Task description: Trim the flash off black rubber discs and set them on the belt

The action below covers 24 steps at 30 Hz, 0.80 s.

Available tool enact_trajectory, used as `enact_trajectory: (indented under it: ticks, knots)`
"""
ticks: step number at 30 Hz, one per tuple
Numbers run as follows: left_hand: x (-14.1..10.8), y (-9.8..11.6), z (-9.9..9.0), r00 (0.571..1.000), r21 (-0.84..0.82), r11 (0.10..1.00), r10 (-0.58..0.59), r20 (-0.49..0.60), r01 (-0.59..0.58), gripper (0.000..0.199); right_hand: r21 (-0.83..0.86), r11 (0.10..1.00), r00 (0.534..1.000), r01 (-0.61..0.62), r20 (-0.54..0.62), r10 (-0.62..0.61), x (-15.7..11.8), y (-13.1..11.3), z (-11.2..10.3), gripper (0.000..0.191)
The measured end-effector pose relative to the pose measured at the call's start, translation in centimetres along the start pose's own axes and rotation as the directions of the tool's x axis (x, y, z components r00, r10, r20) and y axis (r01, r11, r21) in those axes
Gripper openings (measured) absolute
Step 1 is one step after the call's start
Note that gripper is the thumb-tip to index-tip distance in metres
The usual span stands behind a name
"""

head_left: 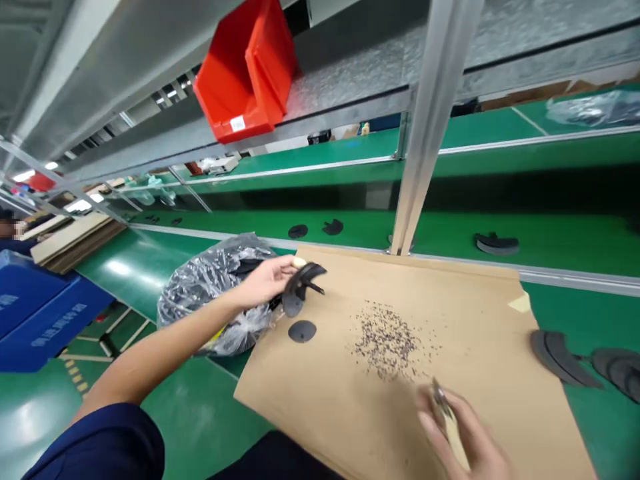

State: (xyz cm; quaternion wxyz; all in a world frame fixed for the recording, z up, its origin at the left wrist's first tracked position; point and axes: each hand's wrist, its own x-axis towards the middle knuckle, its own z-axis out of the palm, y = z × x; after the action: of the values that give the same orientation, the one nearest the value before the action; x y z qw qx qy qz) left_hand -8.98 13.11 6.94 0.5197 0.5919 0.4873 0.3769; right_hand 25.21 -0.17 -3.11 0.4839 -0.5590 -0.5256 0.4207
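My left hand (267,283) grips a curved black plastic part (306,275) with a thin prong sticking out, above the left side of a brown cardboard sheet (440,300). A flat dark disc-shaped piece (302,331) lies on the sheet just below it. In my right hand (470,433), over the sheet's lower right, is a pair of nippers (445,410) with pale handles, its metal tip pointing up. Many tiny dark scraps (387,340) are scattered across the middle of the cardboard between my hands. A clear plastic bag (210,283) with black pieces inside stands behind my left wrist.
More curved black parts (563,360) lie at the sheet's right edge, and others (496,243) rest on the green conveyor belt (440,233). A metal post (425,127) rises behind the sheet. A red bin (250,73) sits on the shelf; blue crates (40,313) stand left.
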Motion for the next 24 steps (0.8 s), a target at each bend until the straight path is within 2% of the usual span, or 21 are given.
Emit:
enact_trajectory:
  ticks: [2, 4, 5, 7, 10, 12, 14, 16, 17, 18, 19, 21, 22, 23, 24]
  knots:
    - [-3.7, -2.0, 4.3, 0.998, -0.119, 0.993, 0.022, 0.053, -0.015, 0.036, 0.116, 0.989, 0.987, -0.087, 0.147, 0.07, -0.2, -1.2, 2.7, 0.038]
    - [-6.4, -4.3, 8.4, 0.999, -0.248, 0.968, 0.036, 0.02, -0.03, 0.038, 0.227, 0.963, 0.975, -0.147, 0.197, 0.102, -0.4, -2.0, 5.4, 0.047]
    - [-7.5, -5.4, 10.2, 0.999, -0.306, 0.951, 0.039, -0.027, -0.045, 0.04, 0.271, 0.947, 0.974, -0.171, 0.193, 0.121, -0.5, -2.2, 6.4, 0.05]
    - [-9.0, -7.5, 13.2, 0.999, -0.343, 0.939, 0.024, -0.038, -0.035, 0.04, 0.309, 0.928, 0.971, -0.208, 0.177, 0.159, -0.8, -2.2, 7.6, 0.051]
    - [-10.6, -9.2, 15.7, 1.0, -0.377, 0.926, -0.009, -0.015, 0.002, 0.047, 0.29, 0.927, 0.971, -0.236, 0.116, 0.211, -1.1, -1.8, 7.5, 0.051]
    - [-11.4, -9.4, 16.4, 1.0, -0.385, 0.923, 0.015, 0.016, -0.007, 0.056, 0.257, 0.939, 0.973, -0.229, 0.081, 0.216, -1.3, -1.6, 7.0, 0.051]
    - [-11.7, -9.2, 16.3, 0.997, -0.323, 0.944, 0.072, 0.02, -0.062, 0.056, 0.221, 0.954, 0.979, -0.202, 0.061, 0.193, -1.4, -1.7, 6.8, 0.049]
    - [-11.6, -8.9, 15.9, 0.984, -0.151, 0.973, 0.167, -0.059, -0.175, 0.043, 0.204, 0.964, 0.985, -0.172, 0.025, 0.17, -1.5, -1.8, 6.9, 0.047]
    - [-11.4, -8.8, 15.5, 0.962, -0.033, 0.968, 0.242, -0.128, -0.248, 0.033, 0.217, 0.962, 0.985, -0.167, -0.001, 0.172, -1.6, -1.9, 7.1, 0.047]
    - [-11.1, -8.7, 15.2, 0.919, 0.1, 0.938, 0.344, -0.192, -0.331, 0.026, 0.251, 0.952, 0.982, -0.177, -0.015, 0.187, -1.6, -1.9, 7.2, 0.048]
    - [-10.8, -8.6, 14.8, 0.856, 0.239, 0.88, 0.462, -0.232, -0.411, 0.023, 0.302, 0.931, 0.976, -0.203, -0.009, 0.216, -1.7, -1.9, 7.3, 0.049]
    - [-10.3, -8.7, 14.3, 0.715, 0.478, 0.705, 0.669, -0.203, -0.524, 0.025, 0.407, 0.867, 0.956, -0.288, 0.073, 0.283, -1.8, -2.0, 7.5, 0.051]
    - [-10.2, -8.7, 14.2, 0.664, 0.564, 0.614, 0.733, -0.148, -0.552, 0.025, 0.438, 0.837, 0.944, -0.328, 0.124, 0.306, -1.9, -1.9, 7.6, 0.051]
    - [-10.2, -8.8, 14.1, 0.643, 0.62, 0.541, 0.762, -0.076, -0.568, 0.025, 0.451, 0.817, 0.934, -0.358, 0.16, 0.321, -1.8, -1.9, 7.6, 0.05]
    - [-10.3, -8.8, 14.0, 0.648, 0.644, 0.492, 0.761, 0.008, -0.586, 0.024, 0.453, 0.809, 0.927, -0.374, 0.172, 0.332, -1.8, -1.8, 7.6, 0.049]
